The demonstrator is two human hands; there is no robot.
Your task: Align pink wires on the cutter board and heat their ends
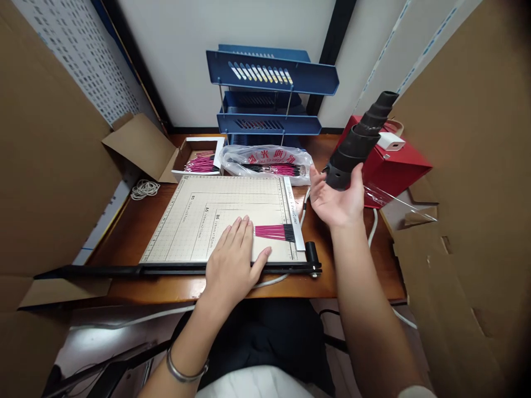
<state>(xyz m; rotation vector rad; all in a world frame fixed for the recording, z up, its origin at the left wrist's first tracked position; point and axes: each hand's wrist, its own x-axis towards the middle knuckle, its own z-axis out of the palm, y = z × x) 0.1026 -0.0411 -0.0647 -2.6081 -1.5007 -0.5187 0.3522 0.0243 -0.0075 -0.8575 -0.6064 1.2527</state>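
Wire bundle held flat on the paper cutter, cutter handle raised.

One bundle of pink wires [274, 232] lies on the paper cutter [215, 215] at its right edge, black tips against the blade rail. The left hand [234, 260] lies flat with fingers spread, pressing the bundle's left end. The right hand [337, 199], just right of the cutter, is open and cups the black handle [360, 141], not clamped. Step in hand, by judgement: alignment before a cut; next requires a closed grip. Behind the cutter: one bag of wires [267, 160], one box of wires [201, 160], one blue tray rack [269, 94].
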